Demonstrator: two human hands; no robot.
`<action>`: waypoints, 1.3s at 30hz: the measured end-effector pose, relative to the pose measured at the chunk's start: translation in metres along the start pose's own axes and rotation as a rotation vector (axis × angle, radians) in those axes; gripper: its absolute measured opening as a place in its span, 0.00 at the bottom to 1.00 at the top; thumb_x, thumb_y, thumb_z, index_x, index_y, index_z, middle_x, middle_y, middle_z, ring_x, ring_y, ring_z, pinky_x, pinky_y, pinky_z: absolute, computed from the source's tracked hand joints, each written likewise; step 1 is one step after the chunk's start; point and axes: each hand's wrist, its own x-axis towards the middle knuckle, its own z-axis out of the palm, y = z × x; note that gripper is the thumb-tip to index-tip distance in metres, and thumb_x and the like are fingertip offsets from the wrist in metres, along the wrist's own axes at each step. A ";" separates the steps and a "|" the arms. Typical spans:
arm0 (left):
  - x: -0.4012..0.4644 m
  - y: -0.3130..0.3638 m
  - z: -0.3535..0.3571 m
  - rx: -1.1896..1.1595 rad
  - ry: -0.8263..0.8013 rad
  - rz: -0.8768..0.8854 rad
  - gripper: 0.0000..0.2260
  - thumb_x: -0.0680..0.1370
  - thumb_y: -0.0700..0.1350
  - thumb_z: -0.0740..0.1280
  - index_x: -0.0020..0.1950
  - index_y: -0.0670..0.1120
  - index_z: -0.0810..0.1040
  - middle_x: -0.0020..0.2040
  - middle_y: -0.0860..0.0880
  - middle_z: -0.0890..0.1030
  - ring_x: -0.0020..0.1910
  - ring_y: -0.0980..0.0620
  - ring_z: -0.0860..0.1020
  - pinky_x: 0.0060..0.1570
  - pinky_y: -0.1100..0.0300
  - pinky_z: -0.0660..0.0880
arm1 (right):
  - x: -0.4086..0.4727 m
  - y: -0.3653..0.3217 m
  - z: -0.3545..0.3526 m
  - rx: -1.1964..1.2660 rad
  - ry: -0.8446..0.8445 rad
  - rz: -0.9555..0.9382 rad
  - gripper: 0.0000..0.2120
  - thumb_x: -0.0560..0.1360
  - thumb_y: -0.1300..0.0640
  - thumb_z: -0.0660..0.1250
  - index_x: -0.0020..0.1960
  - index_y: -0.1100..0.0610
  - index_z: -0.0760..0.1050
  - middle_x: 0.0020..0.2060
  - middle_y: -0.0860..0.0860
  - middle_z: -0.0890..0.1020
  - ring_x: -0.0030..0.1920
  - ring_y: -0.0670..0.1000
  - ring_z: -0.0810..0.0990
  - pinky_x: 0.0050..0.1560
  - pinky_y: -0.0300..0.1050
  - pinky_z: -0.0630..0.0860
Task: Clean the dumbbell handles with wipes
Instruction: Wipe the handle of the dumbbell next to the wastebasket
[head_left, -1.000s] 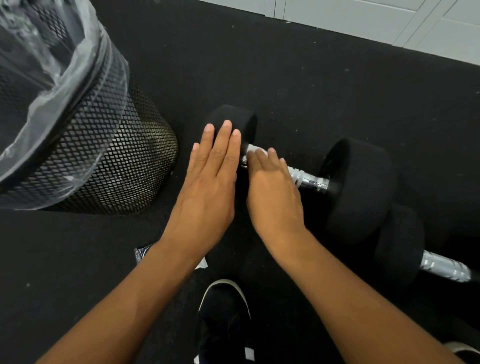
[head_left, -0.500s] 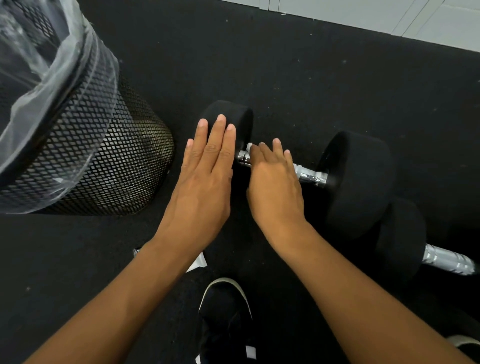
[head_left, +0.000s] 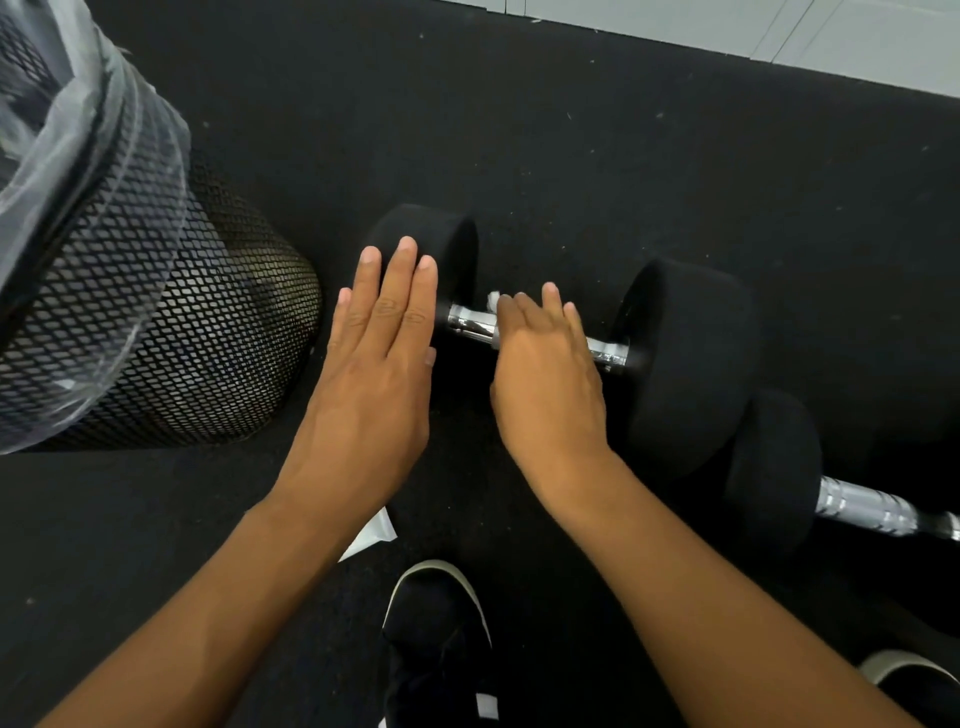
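A black dumbbell lies on the dark floor with a chrome handle (head_left: 467, 322) between its left head (head_left: 447, 234) and right head (head_left: 691, 353). My left hand (head_left: 374, 364) rests flat on the left head, fingers straight and together. My right hand (head_left: 545, 374) lies over the middle of the handle with its fingers stretched out, pressing a white wipe (head_left: 492, 300) against the chrome. Only a small corner of the wipe shows by my index finger. My right thumb is hidden.
A second dumbbell (head_left: 769, 467) with a chrome handle (head_left: 862, 506) lies close behind the first, at the right. A black mesh bin (head_left: 156, 322) with a clear liner stands at the left. A white packet (head_left: 371, 535) lies under my left wrist. My shoes (head_left: 436, 623) are below.
My right hand has slid right along the handle with the wipe, baring the chrome beside the left head. My left hand stays on the left head.
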 end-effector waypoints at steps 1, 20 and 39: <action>0.000 0.000 -0.001 -0.002 -0.004 -0.002 0.29 0.83 0.37 0.59 0.82 0.39 0.51 0.83 0.42 0.50 0.82 0.42 0.45 0.79 0.43 0.51 | -0.009 0.000 -0.001 0.003 0.011 -0.012 0.27 0.78 0.67 0.51 0.77 0.60 0.64 0.75 0.57 0.70 0.81 0.60 0.57 0.82 0.55 0.53; 0.000 0.001 -0.001 0.015 -0.020 -0.016 0.29 0.83 0.37 0.59 0.82 0.40 0.50 0.83 0.42 0.49 0.82 0.42 0.45 0.79 0.43 0.52 | -0.045 0.008 0.001 0.037 0.038 0.001 0.29 0.76 0.66 0.51 0.77 0.62 0.66 0.76 0.60 0.69 0.79 0.62 0.61 0.79 0.57 0.59; -0.003 0.012 -0.004 -0.064 -0.028 -0.080 0.31 0.81 0.36 0.63 0.82 0.41 0.54 0.83 0.41 0.51 0.82 0.42 0.45 0.79 0.41 0.51 | -0.057 0.002 -0.015 0.254 -0.028 0.074 0.32 0.78 0.70 0.51 0.81 0.57 0.58 0.80 0.55 0.62 0.81 0.52 0.52 0.81 0.48 0.53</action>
